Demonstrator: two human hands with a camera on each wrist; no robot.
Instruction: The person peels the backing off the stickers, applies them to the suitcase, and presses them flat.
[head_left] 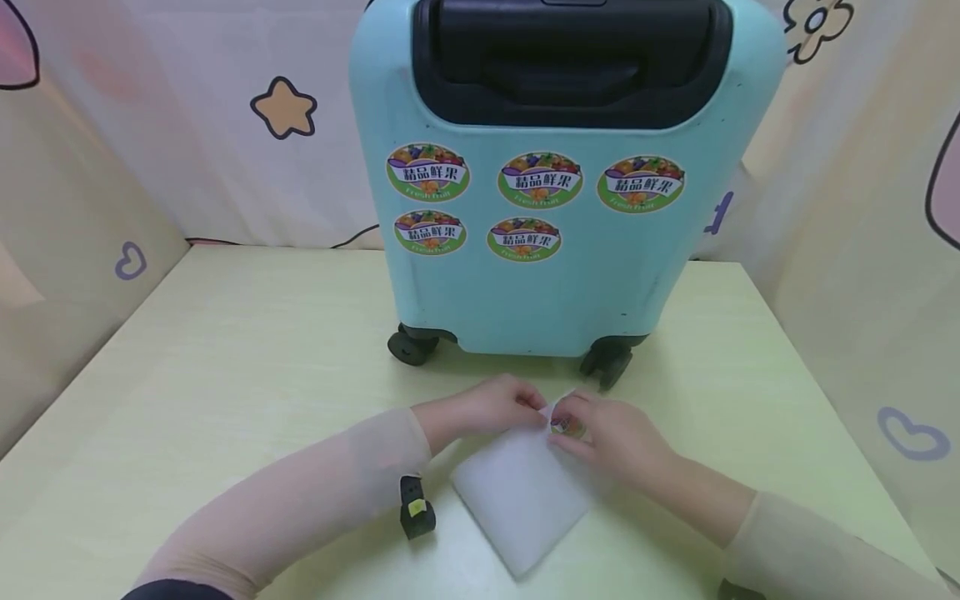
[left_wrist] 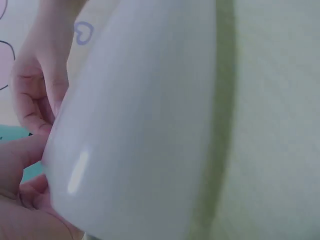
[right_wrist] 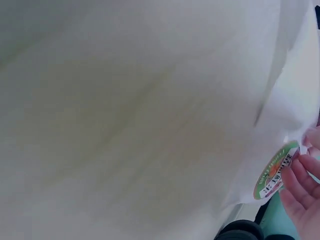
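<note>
My left hand point(head_left: 498, 406) pinches the far corner of a white sticker backing sheet point(head_left: 521, 492); in the left wrist view that hand point(left_wrist: 25, 215) is at the sheet's edge point(left_wrist: 130, 120). An oval fruit-label sticker point(head_left: 568, 427) is at the same corner, its edge pinched by my right hand point(head_left: 622, 437). In the right wrist view the sticker point(right_wrist: 275, 172) lies against the sheet, with the right fingers point(right_wrist: 295, 182) at its edge. Beyond both hands stands a light-blue suitcase point(head_left: 517, 300) bearing several matching oval stickers point(head_left: 522, 240) in two rows.
The suitcase rests upright on black wheels point(head_left: 412, 344) on the pale table point(head_left: 247, 350). Patterned curtains point(head_left: 195, 117) hang behind and at both sides. A black strap device point(head_left: 416, 508) sits at the left sleeve.
</note>
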